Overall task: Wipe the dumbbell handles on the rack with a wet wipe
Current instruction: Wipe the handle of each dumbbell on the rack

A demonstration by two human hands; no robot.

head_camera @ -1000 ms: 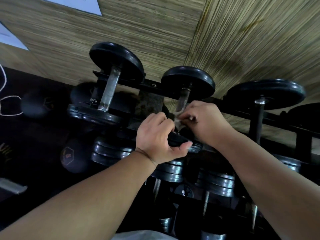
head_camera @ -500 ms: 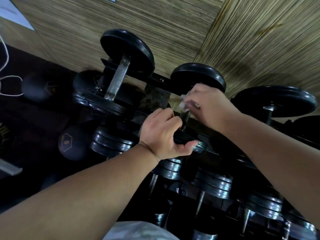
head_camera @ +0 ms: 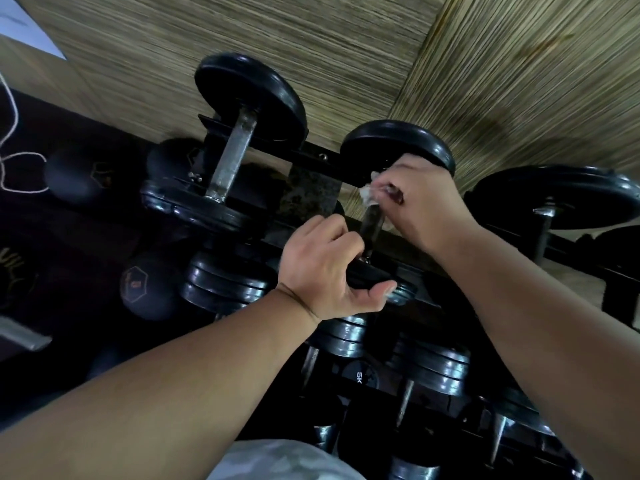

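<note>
I logged the right hand (head_camera: pixel 426 202), just right of frame centre, fingers curled and pinching the wet wipe (head_camera: pixel 369 195) around the middle dumbbell handle (head_camera: pixel 372 221), while the left hand (head_camera: pixel 322 271) at centre gripped its near plate (head_camera: pixel 367 274).

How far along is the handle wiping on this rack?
Done: cannot tell; no handle looks plainly wiped. In hand: right hand holds the wet wipe round the middle dumbbell handle; left hand grips its near plate. Left: likely the right dumbbell handle and lower-row dumbbells.

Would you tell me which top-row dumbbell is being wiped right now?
The middle dumbbell: the right hand holds the wet wipe on its handle; the left hand steadies it.
</note>
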